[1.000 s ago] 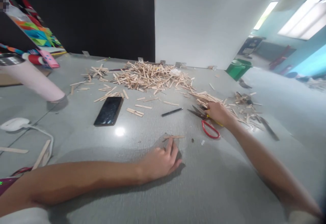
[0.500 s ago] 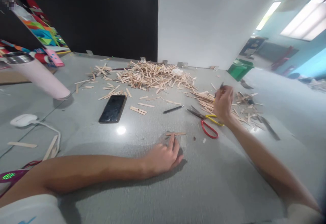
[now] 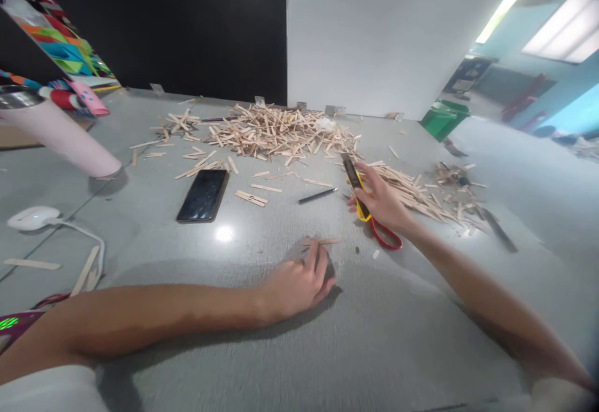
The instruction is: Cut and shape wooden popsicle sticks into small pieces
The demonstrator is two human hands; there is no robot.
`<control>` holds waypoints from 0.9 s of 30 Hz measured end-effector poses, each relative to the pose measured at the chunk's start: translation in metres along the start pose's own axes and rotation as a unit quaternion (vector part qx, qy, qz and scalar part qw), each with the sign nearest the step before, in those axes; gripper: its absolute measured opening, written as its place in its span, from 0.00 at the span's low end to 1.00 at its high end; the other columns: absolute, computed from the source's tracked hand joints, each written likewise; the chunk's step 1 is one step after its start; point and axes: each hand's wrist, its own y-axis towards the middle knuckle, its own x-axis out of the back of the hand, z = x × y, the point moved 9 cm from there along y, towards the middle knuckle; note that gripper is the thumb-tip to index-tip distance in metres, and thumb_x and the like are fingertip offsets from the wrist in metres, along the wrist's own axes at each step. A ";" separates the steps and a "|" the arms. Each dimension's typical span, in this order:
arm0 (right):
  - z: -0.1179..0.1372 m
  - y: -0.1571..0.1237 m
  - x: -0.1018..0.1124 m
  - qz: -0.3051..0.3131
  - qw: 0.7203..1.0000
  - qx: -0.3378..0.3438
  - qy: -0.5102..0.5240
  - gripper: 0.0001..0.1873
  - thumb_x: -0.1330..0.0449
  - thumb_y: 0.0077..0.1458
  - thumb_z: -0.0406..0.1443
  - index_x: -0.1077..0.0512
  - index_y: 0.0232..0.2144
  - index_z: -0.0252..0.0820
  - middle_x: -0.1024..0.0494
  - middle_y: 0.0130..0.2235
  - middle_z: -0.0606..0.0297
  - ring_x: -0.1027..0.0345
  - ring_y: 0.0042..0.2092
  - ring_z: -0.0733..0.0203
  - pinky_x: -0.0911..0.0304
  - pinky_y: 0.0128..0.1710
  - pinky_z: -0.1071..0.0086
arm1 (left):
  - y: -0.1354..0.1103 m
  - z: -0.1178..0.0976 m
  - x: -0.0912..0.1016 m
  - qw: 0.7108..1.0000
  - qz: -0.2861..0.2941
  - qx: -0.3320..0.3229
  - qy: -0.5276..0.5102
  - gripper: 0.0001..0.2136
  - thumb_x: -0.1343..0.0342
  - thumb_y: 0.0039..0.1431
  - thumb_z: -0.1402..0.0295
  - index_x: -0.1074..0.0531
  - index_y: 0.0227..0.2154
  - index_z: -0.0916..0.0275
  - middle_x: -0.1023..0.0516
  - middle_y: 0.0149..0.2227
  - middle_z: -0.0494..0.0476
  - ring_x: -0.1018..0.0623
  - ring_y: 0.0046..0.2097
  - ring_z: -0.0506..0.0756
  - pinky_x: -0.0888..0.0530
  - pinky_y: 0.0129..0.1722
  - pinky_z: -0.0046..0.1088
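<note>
My left hand [image 3: 306, 281] rests on the grey table, its fingers bent and its fingertips holding a flat wooden craft stick [image 3: 328, 241] down. In my right hand [image 3: 381, 203] is a yellow and black utility knife [image 3: 356, 186], its tip pointing away from me and the thumb along its side. Below that hand lies a pair of scissors; its red handle [image 3: 387, 235] shows, while most of the rest is covered by the hand and knife. A dark pen-like tool [image 3: 318, 195] lies to the left of the knife.
A large heap of craft sticks [image 3: 276, 131] lies along the back, with a second pile [image 3: 412, 190] to the right. A phone [image 3: 204, 196], a pink tumbler [image 3: 65, 137] and a white cabled device [image 3: 34, 218] stand or lie left. A long blade [image 3: 498, 230] lies far right.
My right hand has swung left and turned, bringing the utility knife into plain sight over the scissors. My left hand stays on the craft stick. The view has shifted slightly.
</note>
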 end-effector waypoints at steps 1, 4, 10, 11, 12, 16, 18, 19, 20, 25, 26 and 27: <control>0.003 -0.003 -0.004 0.022 1.000 -0.003 0.001 0.22 0.38 0.64 0.40 0.31 0.59 0.50 0.19 0.52 0.58 0.22 0.28 0.61 0.22 0.23 0.67 | 0.000 0.001 -0.001 1.000 0.004 0.004 -0.003 0.32 0.59 0.80 0.54 0.35 0.70 0.79 0.34 0.69 0.93 0.11 0.35 0.69 0.18 0.26 0.42; 0.016 -0.011 -0.005 0.069 0.997 -0.012 -0.022 0.16 0.34 0.62 0.38 0.24 0.52 0.48 0.17 0.53 0.56 0.23 0.27 0.62 0.25 0.20 0.69 | 0.000 0.002 -0.002 1.000 0.011 0.009 -0.014 0.33 0.59 0.80 0.54 0.38 0.72 0.79 0.35 0.70 0.92 0.11 0.37 0.68 0.17 0.27 0.41; 0.045 -0.013 0.020 0.049 0.997 0.013 -0.061 0.10 0.27 0.56 0.38 0.17 0.41 0.44 0.15 0.36 0.63 0.23 0.27 0.60 0.25 0.26 0.66 | -0.001 0.004 -0.003 0.999 0.020 0.016 -0.030 0.33 0.59 0.80 0.53 0.38 0.72 0.77 0.36 0.71 0.90 0.11 0.37 0.67 0.17 0.29 0.40; 0.048 -0.012 0.024 0.036 0.997 0.023 -0.068 0.10 0.26 0.56 0.39 0.17 0.40 0.44 0.16 0.34 0.63 0.25 0.26 0.59 0.27 0.25 0.67 | -0.001 0.004 -0.002 0.999 0.020 0.020 -0.030 0.33 0.60 0.80 0.53 0.38 0.73 0.77 0.36 0.71 0.90 0.11 0.36 0.67 0.17 0.28 0.40; 0.051 -0.011 0.027 0.022 0.996 0.033 -0.075 0.11 0.25 0.55 0.40 0.17 0.39 0.43 0.16 0.33 0.64 0.25 0.26 0.59 0.29 0.25 0.66 | -0.002 0.004 -0.002 0.999 0.021 0.023 -0.030 0.33 0.60 0.80 0.53 0.39 0.73 0.76 0.37 0.71 0.90 0.11 0.35 0.66 0.17 0.28 0.39; 0.056 -0.013 0.025 -0.023 0.993 0.068 -0.098 0.13 0.24 0.54 0.42 0.19 0.38 0.44 0.16 0.34 0.64 0.24 0.32 0.55 0.30 0.31 0.64 | -0.002 0.003 0.000 0.999 0.033 0.027 -0.021 0.32 0.60 0.80 0.54 0.39 0.73 0.76 0.39 0.72 0.89 0.11 0.36 0.66 0.17 0.28 0.39; 0.054 -0.016 0.015 -0.027 0.992 0.076 -0.097 0.10 0.26 0.56 0.41 0.21 0.35 0.45 0.17 0.33 0.65 0.25 0.34 0.54 0.29 0.36 0.62 | -0.002 0.003 0.000 0.999 0.045 0.026 -0.016 0.32 0.60 0.80 0.54 0.39 0.73 0.78 0.38 0.71 0.89 0.11 0.36 0.67 0.17 0.27 0.39; 0.051 -0.017 0.011 -0.032 0.993 0.074 -0.090 0.09 0.27 0.57 0.40 0.21 0.36 0.45 0.18 0.33 0.65 0.25 0.34 0.54 0.29 0.38 0.62 | -0.001 0.003 0.000 0.998 0.050 0.025 -0.014 0.33 0.59 0.80 0.55 0.39 0.73 0.79 0.37 0.71 0.89 0.11 0.35 0.67 0.17 0.26 0.40; 0.046 -0.018 0.007 -0.037 0.994 0.069 -0.079 0.09 0.27 0.57 0.41 0.22 0.37 0.45 0.18 0.33 0.65 0.26 0.34 0.55 0.28 0.38 0.61 | -0.001 0.004 0.000 0.998 0.052 0.024 -0.014 0.33 0.60 0.80 0.55 0.39 0.73 0.79 0.37 0.71 0.89 0.11 0.35 0.68 0.17 0.26 0.40; 0.021 -0.017 -0.013 -0.001 0.999 0.038 -0.008 0.15 0.30 0.61 0.50 0.24 0.35 0.48 0.18 0.34 0.62 0.22 0.36 0.51 0.23 0.39 0.58 | -0.001 0.004 0.002 0.999 0.042 0.017 -0.020 0.32 0.61 0.81 0.56 0.39 0.73 0.77 0.37 0.71 0.89 0.11 0.36 0.68 0.17 0.26 0.39; 0.017 -0.016 -0.014 0.007 0.999 0.031 -0.001 0.15 0.29 0.60 0.50 0.24 0.34 0.48 0.17 0.34 0.62 0.22 0.37 0.51 0.22 0.40 0.57 | -0.001 0.004 0.002 0.999 0.043 0.017 -0.022 0.31 0.62 0.81 0.56 0.39 0.73 0.76 0.37 0.72 0.89 0.11 0.36 0.67 0.17 0.26 0.39; 0.014 -0.015 -0.015 0.010 1.000 0.024 0.003 0.15 0.29 0.60 0.50 0.23 0.34 0.48 0.17 0.34 0.62 0.22 0.37 0.50 0.22 0.41 0.57 | -0.001 0.004 0.001 0.999 0.044 0.016 -0.024 0.31 0.62 0.81 0.56 0.39 0.74 0.75 0.38 0.72 0.88 0.11 0.35 0.66 0.17 0.26 0.38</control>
